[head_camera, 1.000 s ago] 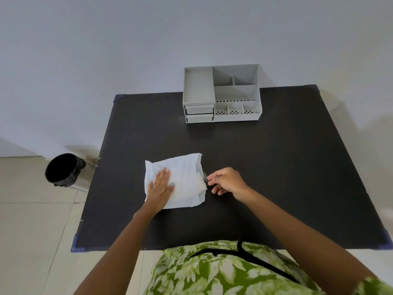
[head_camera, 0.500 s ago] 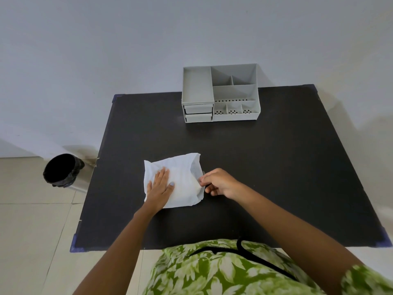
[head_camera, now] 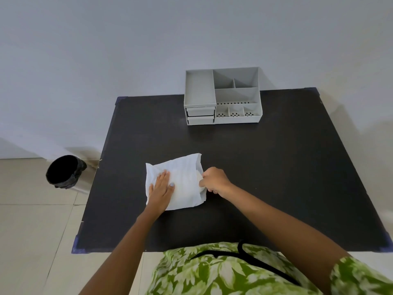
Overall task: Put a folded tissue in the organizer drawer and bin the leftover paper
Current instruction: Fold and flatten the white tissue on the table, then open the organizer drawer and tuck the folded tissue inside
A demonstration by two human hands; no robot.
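Note:
A white paper packet (head_camera: pixel 182 179) lies flat on the black table (head_camera: pixel 276 177), its open end facing right. My left hand (head_camera: pixel 161 188) presses flat on its left half, fingers spread. My right hand (head_camera: pixel 214 180) is at the packet's open right end, fingers closed and pinching the white tissue (head_camera: pixel 200 179) that peeks out there. The grey organizer (head_camera: pixel 222 95) stands at the table's far edge, its two small drawers (head_camera: pixel 200 115) shut on its left front.
A black-lined bin (head_camera: pixel 63 171) stands on the tiled floor to the left of the table. A white wall rises just behind the organizer. The table's near edge is against my green patterned clothing.
My right hand has moved left from beside the packet to its open end and closed its fingers on the tissue there. My left hand has stayed pressed on the packet.

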